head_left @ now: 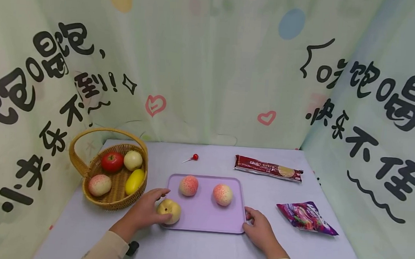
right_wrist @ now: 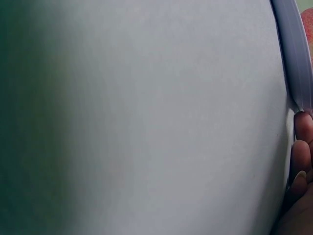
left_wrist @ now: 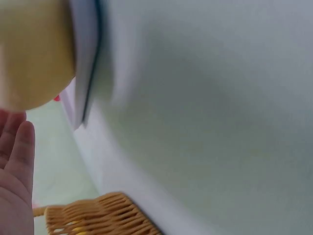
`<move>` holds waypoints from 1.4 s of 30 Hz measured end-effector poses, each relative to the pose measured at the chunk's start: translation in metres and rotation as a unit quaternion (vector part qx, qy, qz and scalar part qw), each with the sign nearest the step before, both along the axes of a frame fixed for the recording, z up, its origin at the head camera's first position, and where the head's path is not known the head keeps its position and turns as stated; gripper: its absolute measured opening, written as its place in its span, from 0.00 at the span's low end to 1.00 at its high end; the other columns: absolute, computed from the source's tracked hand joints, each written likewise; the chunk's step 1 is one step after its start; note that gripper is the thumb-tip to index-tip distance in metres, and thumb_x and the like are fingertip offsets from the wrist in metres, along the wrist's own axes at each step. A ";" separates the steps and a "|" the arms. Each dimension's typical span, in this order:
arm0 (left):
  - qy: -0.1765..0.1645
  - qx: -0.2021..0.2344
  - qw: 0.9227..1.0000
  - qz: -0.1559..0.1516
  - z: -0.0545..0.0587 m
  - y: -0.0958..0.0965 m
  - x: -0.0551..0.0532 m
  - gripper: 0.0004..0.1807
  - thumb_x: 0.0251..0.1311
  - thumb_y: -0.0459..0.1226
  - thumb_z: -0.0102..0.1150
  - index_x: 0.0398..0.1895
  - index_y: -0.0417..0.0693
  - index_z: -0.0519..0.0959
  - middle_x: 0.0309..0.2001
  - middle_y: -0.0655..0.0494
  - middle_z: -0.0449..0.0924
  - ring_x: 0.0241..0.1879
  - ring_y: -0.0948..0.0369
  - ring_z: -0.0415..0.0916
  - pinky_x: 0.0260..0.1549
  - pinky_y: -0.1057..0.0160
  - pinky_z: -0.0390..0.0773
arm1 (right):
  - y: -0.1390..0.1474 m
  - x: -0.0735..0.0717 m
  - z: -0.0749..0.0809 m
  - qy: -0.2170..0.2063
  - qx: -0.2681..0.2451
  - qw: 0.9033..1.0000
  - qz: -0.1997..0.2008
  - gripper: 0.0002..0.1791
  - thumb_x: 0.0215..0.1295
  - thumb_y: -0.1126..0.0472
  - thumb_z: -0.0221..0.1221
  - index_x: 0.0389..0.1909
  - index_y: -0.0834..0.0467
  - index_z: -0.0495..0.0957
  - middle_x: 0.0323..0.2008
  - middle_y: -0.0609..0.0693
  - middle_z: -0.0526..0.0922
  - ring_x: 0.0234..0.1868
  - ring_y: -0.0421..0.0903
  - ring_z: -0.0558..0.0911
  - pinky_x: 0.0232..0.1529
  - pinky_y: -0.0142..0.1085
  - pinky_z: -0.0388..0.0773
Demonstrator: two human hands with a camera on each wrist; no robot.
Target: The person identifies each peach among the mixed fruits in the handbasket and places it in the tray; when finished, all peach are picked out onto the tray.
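A lilac tray lies on the table with two pink-speckled peaches, a left one and a right one. At its front left corner is a round yellow apple. My left hand holds this apple, thumb across its front and fingers at its far side; in the left wrist view, the fingers reach toward the apple. With my right hand I grip the tray's front right corner. The right wrist view shows curled fingertips against the tray edge.
A wicker basket at left holds a tomato, a peach, a pale round fruit and a yellow oblong fruit. Behind the tray lies a small red-headed pick. At right are a spaghetti pack and a purple snack bag. Curtains border the table.
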State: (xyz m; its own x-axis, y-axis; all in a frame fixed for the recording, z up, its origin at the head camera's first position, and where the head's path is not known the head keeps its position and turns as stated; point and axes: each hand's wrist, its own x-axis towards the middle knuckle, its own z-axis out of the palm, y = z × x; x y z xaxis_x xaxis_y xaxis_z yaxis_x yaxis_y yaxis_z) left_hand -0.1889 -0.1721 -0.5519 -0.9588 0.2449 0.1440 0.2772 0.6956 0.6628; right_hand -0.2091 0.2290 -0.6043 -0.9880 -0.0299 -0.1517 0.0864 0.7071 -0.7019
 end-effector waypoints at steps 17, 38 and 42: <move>0.105 -0.021 0.994 0.025 0.042 -0.034 -0.012 0.40 0.47 0.42 0.81 0.66 0.43 0.75 0.60 0.46 0.81 0.57 0.47 0.80 0.54 0.46 0.83 | 0.000 0.000 -0.003 -0.008 -0.005 1.000 -0.001 0.35 0.55 0.67 0.64 0.68 0.65 0.73 0.43 0.49 0.79 0.45 0.47 0.74 0.46 0.42 0.75; 0.051 -0.056 0.988 0.132 0.065 -0.106 -0.023 0.42 0.55 0.46 0.75 0.71 0.41 0.69 0.67 0.38 0.73 0.66 0.40 0.70 0.64 0.35 0.71 | 0.000 -0.001 -0.002 0.002 -0.003 1.000 0.002 0.34 0.56 0.67 0.64 0.67 0.65 0.74 0.41 0.48 0.79 0.44 0.47 0.74 0.47 0.43 0.75; 0.056 -0.058 0.987 0.136 0.060 -0.120 -0.030 0.41 0.55 0.46 0.76 0.69 0.37 0.70 0.65 0.36 0.74 0.65 0.38 0.70 0.65 0.36 0.70 | 0.000 -0.001 -0.002 0.003 -0.008 1.000 0.000 0.34 0.56 0.67 0.64 0.68 0.64 0.74 0.42 0.49 0.79 0.44 0.47 0.74 0.48 0.43 0.75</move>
